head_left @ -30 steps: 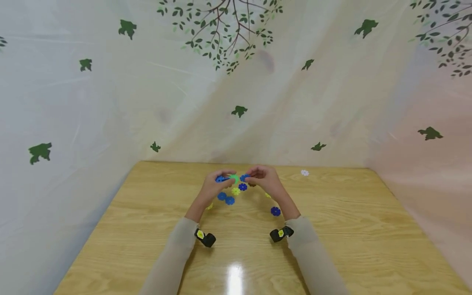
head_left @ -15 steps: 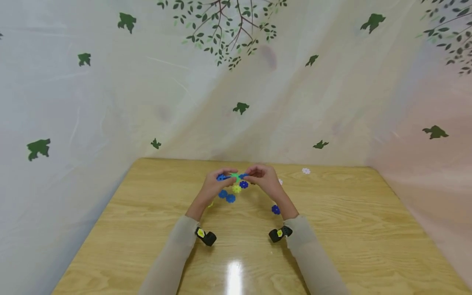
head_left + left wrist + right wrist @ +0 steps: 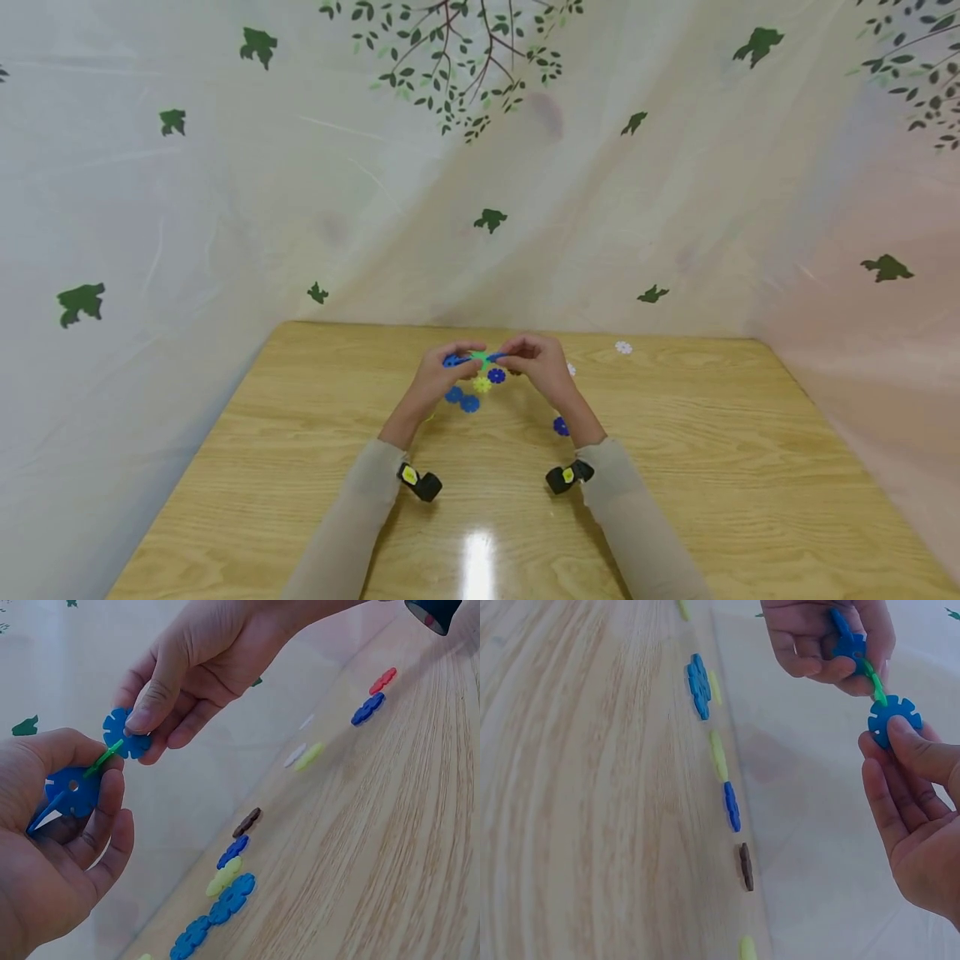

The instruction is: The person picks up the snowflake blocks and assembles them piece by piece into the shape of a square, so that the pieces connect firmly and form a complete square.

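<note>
My left hand (image 3: 433, 379) holds a small joined group of slotted plastic flower discs. In the left wrist view a blue disc (image 3: 81, 801) sits among its fingers, with another blue disc standing edgewise against it. A green disc (image 3: 102, 759), seen edge-on, projects from this group towards the right hand. Between thumb and fingers, my right hand (image 3: 542, 367) pinches a single blue disc (image 3: 882, 717). That disc's rim meets the green one's edge at an angle; how deep the slots engage, I cannot tell. Both hands are raised above the table.
Loose flower discs lie on the wooden table (image 3: 480, 483): joined light-blue ones (image 3: 469, 404), a yellow one (image 3: 482, 385), dark-blue ones (image 3: 497, 376), a brown one (image 3: 746, 866), a red one (image 3: 382, 680) and a white one (image 3: 623, 347). A printed curtain (image 3: 405, 250) hangs behind.
The right hand has brought its blue disc leftward to the green disc and turned it nearly edge-on to the head camera. Over the last half second the hands barely move.
</note>
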`<act>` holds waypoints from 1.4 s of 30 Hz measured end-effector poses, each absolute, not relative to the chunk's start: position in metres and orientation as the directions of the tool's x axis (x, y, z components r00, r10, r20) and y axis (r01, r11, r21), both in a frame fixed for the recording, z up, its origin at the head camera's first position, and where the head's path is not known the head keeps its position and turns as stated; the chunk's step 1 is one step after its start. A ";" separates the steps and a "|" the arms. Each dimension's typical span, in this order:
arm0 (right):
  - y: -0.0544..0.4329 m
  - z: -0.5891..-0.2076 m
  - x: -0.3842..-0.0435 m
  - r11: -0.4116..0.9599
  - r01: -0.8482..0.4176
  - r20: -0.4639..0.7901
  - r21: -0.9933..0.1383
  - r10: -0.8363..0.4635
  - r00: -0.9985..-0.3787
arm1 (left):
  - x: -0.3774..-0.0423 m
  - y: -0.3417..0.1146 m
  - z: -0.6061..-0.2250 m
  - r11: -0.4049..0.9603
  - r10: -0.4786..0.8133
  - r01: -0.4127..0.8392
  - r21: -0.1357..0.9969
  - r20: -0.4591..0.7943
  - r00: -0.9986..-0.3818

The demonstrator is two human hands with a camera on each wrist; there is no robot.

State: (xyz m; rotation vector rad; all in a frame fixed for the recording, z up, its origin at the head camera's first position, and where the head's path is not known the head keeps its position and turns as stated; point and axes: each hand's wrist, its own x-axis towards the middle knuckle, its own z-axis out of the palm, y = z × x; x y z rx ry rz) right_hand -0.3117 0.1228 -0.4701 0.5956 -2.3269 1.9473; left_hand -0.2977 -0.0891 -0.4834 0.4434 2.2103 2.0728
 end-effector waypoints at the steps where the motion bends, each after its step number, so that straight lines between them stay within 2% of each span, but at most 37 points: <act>1: 0.123 -0.470 -0.312 0.123 -0.316 0.277 -0.941 -0.255 -0.926 | -0.297 -0.089 -0.483 0.041 0.263 0.154 0.987 0.138 -0.955; 10: 0.122 -0.467 -0.309 0.090 -0.280 0.258 -0.956 -0.200 -0.945 | -0.293 -0.085 -0.478 0.042 0.275 0.161 0.986 0.143 -0.951; 20: 0.122 -0.467 -0.305 0.062 -0.310 0.298 -0.949 -0.148 -0.943 | -0.292 -0.083 -0.476 0.045 0.287 0.157 0.987 0.138 -0.948; 42: 0.114 -0.469 -0.304 0.124 -0.375 0.365 -0.919 -0.092 -0.926 | -0.291 -0.080 -0.477 0.056 0.297 0.201 0.978 0.176 -0.939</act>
